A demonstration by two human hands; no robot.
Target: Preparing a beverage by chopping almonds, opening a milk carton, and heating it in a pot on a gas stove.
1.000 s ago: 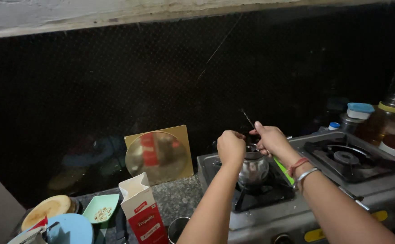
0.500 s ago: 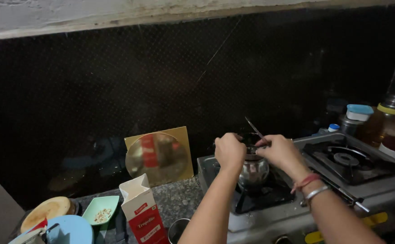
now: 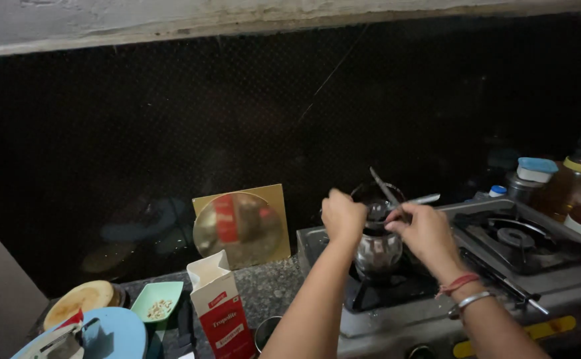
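A small shiny steel pot (image 3: 378, 251) stands on the left burner of a gas stove (image 3: 436, 292). My left hand (image 3: 342, 217) is closed at the pot's left rim, gripping it or its handle. My right hand (image 3: 422, 229) is over the pot's right side and holds a thin metal utensil (image 3: 385, 189) that slants up and to the left above the pot's mouth. A light-coloured handle (image 3: 420, 199) sticks out to the right behind my right hand. The inside of the pot is dark and hard to make out.
The right burner (image 3: 515, 237) is bare. Jars and a blue-lidded container (image 3: 536, 174) stand at the far right. On the counter to the left are an opened red and white carton (image 3: 220, 311), a round steel lid against a gold board (image 3: 240, 226), a green dish (image 3: 157, 300) and a round wooden board (image 3: 78, 302).
My right hand has dropped and moved right over the pot, and the thin utensil now tilts more to the left. My left hand has stayed at the pot's rim.
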